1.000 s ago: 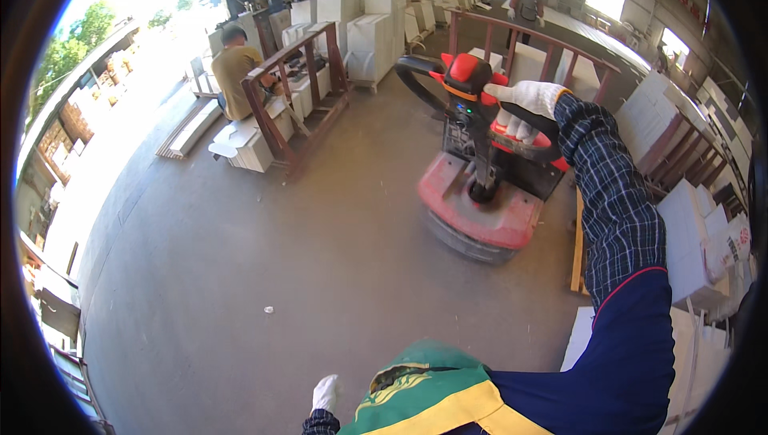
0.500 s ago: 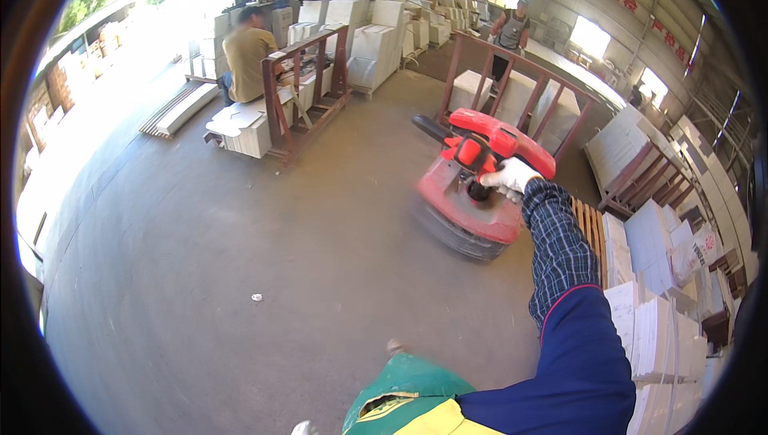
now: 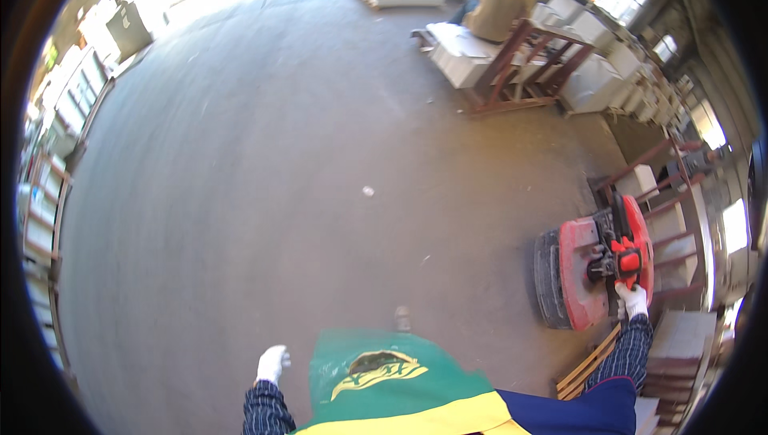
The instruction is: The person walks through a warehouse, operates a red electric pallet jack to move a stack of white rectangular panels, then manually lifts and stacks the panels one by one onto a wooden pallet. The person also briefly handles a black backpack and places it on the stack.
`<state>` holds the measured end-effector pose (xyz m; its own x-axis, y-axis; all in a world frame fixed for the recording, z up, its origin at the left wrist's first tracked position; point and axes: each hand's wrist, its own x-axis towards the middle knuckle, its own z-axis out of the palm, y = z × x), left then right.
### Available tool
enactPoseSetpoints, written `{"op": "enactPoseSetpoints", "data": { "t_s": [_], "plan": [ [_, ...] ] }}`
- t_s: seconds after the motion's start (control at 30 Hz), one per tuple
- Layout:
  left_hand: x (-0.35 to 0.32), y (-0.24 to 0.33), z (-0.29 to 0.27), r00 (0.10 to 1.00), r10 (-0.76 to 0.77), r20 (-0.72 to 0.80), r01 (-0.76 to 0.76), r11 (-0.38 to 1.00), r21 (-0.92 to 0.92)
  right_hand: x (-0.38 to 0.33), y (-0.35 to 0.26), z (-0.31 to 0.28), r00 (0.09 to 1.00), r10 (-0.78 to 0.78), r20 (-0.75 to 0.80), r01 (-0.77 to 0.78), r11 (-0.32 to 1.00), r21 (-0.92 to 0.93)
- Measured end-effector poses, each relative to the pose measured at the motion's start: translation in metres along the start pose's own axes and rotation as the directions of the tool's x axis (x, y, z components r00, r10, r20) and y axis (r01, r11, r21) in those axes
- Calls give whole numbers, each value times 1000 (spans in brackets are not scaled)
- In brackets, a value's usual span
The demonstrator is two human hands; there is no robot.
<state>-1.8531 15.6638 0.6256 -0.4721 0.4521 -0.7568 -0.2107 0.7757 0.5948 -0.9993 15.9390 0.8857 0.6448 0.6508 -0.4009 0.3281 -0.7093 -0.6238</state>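
At the right stands a red electric pallet truck (image 3: 582, 295) with a dark lower skirt and a red and black control handle (image 3: 628, 260). My right hand (image 3: 634, 300), in a white glove, is closed on the near part of that handle, with the arm stretched out to the right. My left hand (image 3: 273, 364), also gloved in white, hangs in the air beside my green apron (image 3: 384, 383). Its fingers are loosely bent and apart, and I see nothing in them. The apron covers the middle of the lower edge.
Wooden slats (image 3: 590, 363) lie near my right arm, beside stacked slabs (image 3: 680, 337). Ahead right, a person (image 3: 500, 4) sits on white slabs by a brown metal rack (image 3: 524, 75). More racks (image 3: 60, 203) line the far left. A small white scrap (image 3: 368, 191) lies on the concrete floor (image 3: 264, 171).
My view has swung left, so the truck, rack and seated person now appear farther right. My left hand has come into view. The right hand still grips the handle.
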Motion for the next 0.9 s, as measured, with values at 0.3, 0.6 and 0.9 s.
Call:
{"op": "enactPoseSetpoints", "data": {
  "t_s": [0.3,0.6,0.9],
  "plan": [
    [18,24,-19,987,145,-73,-151,984,-91,7,12,12,997,-30,-76,20,992,-121],
    [35,-13,-78,992,53,-111,-67,990,-126,-80,-43,50,997,-22,-71,15,995,-94],
    [8,-25,-180,963,11,-269,-61,983,-176,-122,-67,74,1000,-4,-27,0,994,-112]
  ]
}}
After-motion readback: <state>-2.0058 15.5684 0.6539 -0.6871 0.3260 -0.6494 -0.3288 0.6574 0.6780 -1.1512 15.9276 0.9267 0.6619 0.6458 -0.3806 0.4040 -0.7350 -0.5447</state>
